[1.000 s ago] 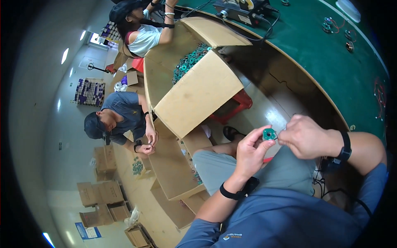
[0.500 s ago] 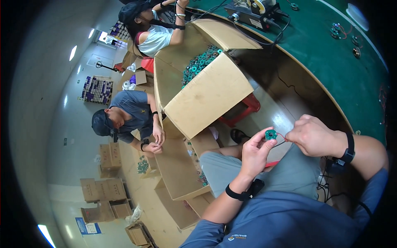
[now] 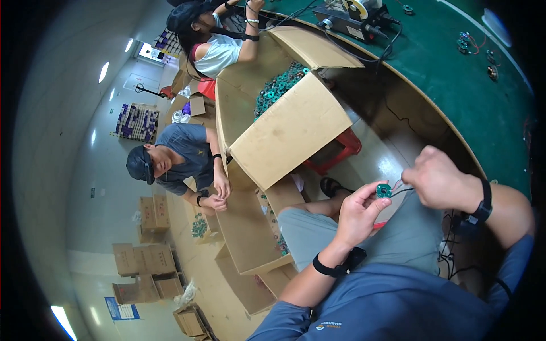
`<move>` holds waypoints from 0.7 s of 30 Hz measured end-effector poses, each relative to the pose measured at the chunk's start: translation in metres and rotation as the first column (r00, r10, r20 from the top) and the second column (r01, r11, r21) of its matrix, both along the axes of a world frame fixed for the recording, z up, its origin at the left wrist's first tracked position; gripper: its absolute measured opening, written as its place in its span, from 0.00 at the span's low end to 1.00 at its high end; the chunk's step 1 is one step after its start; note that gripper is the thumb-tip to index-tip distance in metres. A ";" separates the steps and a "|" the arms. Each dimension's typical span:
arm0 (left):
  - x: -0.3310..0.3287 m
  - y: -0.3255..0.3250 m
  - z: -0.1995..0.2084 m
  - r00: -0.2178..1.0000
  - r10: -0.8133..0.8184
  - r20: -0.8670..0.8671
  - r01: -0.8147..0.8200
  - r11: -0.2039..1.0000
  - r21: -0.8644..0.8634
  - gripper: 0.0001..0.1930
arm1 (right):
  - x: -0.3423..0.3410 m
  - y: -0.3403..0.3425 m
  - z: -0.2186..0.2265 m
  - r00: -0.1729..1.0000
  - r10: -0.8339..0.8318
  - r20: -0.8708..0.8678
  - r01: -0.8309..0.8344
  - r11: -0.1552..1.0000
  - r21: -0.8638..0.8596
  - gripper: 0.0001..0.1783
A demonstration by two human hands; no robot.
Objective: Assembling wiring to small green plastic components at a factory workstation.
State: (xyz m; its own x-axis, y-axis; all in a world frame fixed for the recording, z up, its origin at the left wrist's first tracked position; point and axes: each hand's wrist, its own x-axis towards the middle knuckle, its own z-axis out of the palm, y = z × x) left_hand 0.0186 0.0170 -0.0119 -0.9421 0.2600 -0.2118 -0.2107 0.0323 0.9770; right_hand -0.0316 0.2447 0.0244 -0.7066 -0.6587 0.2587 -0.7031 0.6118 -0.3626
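Between the thumb and fingers of my left hand (image 3: 359,213) is a small round green circuit board (image 3: 384,191) with a dark hole in its middle. Thin red and black wires (image 3: 402,190) run from the board toward my right hand (image 3: 435,177). The fingers of that hand are curled and pinched at the wires, a little above and to the right of the board. Exactly where the wire ends sit in the fingers is hidden. Both hands are over my lap.
A large cardboard box (image 3: 293,133) full of similar green parts (image 3: 278,88) stands ahead, on a red stool (image 3: 341,150). Lower open boxes (image 3: 247,233) lie to the left, by a co-worker (image 3: 182,159). A green worktable (image 3: 449,74) carries a black machine (image 3: 350,23). Another person (image 3: 219,51) sits beyond.
My right hand has lifted slightly and turned at the wires. My left hand, with the circuit board, has shifted a little to the right. The nearer co-worker's head has turned.
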 end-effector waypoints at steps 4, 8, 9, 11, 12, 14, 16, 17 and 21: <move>0.000 0.002 0.002 1.000 0.014 0.023 -0.013 0.999 -0.037 0.18 | 0.014 -0.007 0.001 0.951 0.278 0.132 -0.274 0.960 -0.051 0.02; 0.005 0.003 0.003 0.999 -0.004 0.040 0.005 1.000 -0.013 0.18 | 0.005 0.001 0.005 0.996 0.049 0.072 -0.049 0.999 -0.005 0.02; 0.004 0.002 0.001 0.999 -0.004 0.038 0.004 1.000 -0.014 0.18 | 0.008 -0.001 0.007 0.985 0.145 0.088 -0.146 0.989 0.004 0.02; 0.002 -0.002 -0.004 1.000 0.013 0.018 -0.012 0.997 -0.076 0.18 | 0.017 -0.006 0.003 0.957 0.256 0.136 -0.250 0.966 -0.058 0.02; 0.003 0.000 -0.002 1.000 0.010 0.021 -0.009 0.997 -0.075 0.18 | 0.014 -0.004 0.003 0.957 0.253 0.139 -0.247 0.967 -0.058 0.02; 0.003 0.004 0.005 0.999 -0.034 0.005 0.035 0.998 -0.046 0.18 | 0.007 0.000 0.004 0.996 0.070 0.055 -0.068 0.997 -0.039 0.02; 0.002 0.002 0.004 1.000 -0.026 -0.016 0.024 0.996 -0.080 0.18 | 0.009 -0.002 0.004 0.985 0.144 0.090 -0.142 0.990 -0.029 0.02; 0.001 0.001 0.004 0.999 -0.021 -0.037 0.016 0.993 -0.113 0.18 | 0.012 -0.004 0.003 0.969 0.213 0.127 -0.212 0.977 -0.020 0.02; 0.001 0.003 0.003 0.999 -0.027 0.042 0.030 0.996 -0.080 0.18 | 0.009 -0.003 0.003 0.973 0.193 0.129 -0.184 0.980 -0.079 0.01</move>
